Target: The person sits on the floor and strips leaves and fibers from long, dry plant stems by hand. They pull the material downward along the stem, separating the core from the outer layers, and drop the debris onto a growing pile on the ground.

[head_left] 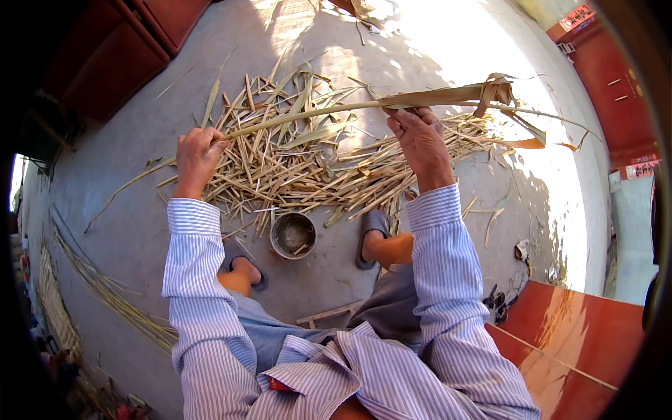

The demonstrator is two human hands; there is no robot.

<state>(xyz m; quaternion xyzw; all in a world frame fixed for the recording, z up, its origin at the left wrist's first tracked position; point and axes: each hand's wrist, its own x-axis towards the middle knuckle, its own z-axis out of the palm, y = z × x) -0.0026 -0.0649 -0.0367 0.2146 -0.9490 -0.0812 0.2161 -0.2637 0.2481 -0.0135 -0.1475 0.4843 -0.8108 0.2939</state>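
Observation:
A long pale reed stalk stretches across in front of me, held in both hands above the floor. My left hand is closed round its thinner part, and the thin end droops away to the left. Farther along to the right, my right hand grips the stalk where a dry leaf wraps it; the fingers are partly hidden. Curled brown leaves hang off that right end. Beneath the stalk lies a wide heap of cut stalk pieces and leaf scraps.
A round metal pot with a few bits in it stands between my slippered feet. Long uncut stalks lie on the floor at left. Red furniture is at the far left, a red cabinet at far right, a red panel at lower right.

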